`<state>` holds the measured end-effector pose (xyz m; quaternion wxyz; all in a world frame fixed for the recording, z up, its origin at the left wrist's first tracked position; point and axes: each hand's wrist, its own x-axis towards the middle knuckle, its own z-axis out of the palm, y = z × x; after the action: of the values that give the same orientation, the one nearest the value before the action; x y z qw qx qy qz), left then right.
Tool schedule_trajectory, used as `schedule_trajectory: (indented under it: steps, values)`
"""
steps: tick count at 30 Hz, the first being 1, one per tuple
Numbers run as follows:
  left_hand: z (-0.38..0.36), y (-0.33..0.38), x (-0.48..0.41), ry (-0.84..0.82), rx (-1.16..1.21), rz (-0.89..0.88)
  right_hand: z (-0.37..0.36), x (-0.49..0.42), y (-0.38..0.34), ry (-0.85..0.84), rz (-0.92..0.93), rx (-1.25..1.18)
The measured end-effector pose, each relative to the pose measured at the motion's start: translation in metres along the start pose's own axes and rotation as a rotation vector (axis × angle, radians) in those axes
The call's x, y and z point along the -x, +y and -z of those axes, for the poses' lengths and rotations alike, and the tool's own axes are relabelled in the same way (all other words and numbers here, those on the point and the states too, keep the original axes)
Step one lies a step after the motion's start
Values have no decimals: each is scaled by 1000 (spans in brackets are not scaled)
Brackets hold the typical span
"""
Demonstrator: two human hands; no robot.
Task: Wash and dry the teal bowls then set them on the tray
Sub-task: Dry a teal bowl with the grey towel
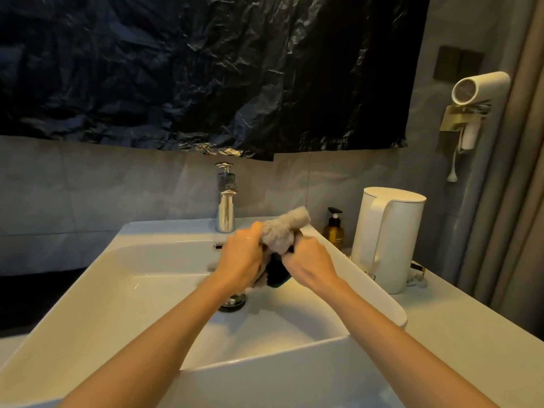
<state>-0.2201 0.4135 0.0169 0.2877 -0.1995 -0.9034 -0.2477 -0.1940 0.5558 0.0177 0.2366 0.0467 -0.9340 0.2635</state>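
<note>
- I have both hands up over the white sink (123,290), working a grey fluffy cloth (284,231) around a teal bowl (276,273).
- The bowl sits between my two palms, above the basin and just in front of the chrome faucet (225,207). Only a dark teal patch of it shows below the cloth, so I cannot tell which way its rim faces.
- My left hand (241,260) is clenched on the cloth and the bowl's left side; my right hand (309,260) is closed on the cloth from the right, pressing it against the bowl.
- I judge this to be the drying step: no water is running that I can see, and the cloth wraps over the top of the bowl.
- The coming move turns on where the tray is, and I see no tray in this view. The open stretch of surface (459,334) lies to my right, so the right hand is the nearer one to carry the bowl that way.
- On that side, a white electric kettle (388,237) stands just beyond the sink rim, with an amber pump bottle (334,229) beside it toward the wall. Both crowd the back of the surface, and I would swing the bowl in front of them.
- The drain plug (234,300) sits below my hands.
</note>
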Motion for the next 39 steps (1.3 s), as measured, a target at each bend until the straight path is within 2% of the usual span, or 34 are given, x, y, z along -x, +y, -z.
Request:
schedule_trajectory:
  steps: [3, 5, 10, 14, 17, 20, 22, 26, 29, 32, 34, 36, 39]
  values:
    - [-7, 6, 2, 64, 311, 8, 7, 0, -1, 123, -32, -42]
    - [-8, 12, 4, 55, 454, -27, 11, -3, 2, 157, -116, -82]
    - [-12, 21, 6, 40, 654, 77, 14, -8, 5, 191, -254, -152]
    - [0, 23, 4, -5, 823, 93, 12, -15, 10, 183, -362, -274]
    - [14, 16, -2, 106, 1004, 225, 17, -20, 15, 198, -506, -538]
    - [24, -5, -12, 249, 1201, 497, 26, -21, 17, 184, -665, -821]
    - [30, -16, -15, 317, 1209, 605, 30, -19, 17, 166, -672, -906]
    - [38, -17, -11, 479, 974, 734, 31, -15, 13, 138, -572, -938]
    - [38, -3, -11, 433, 1012, 695, 28, -13, 8, 87, -462, -927]
    - [35, 20, -9, 155, 1144, 525, 18, -12, 4, 53, -337, -803]
    - [34, 28, -7, 33, 1180, 420, 14, -11, 2, 71, -285, -748]
    - [34, 29, -3, 2, 1159, 333, 13, -11, 3, 100, -304, -770]
    - [27, 32, 4, -12, 1005, 94, 14, -13, 4, 127, -344, -792]
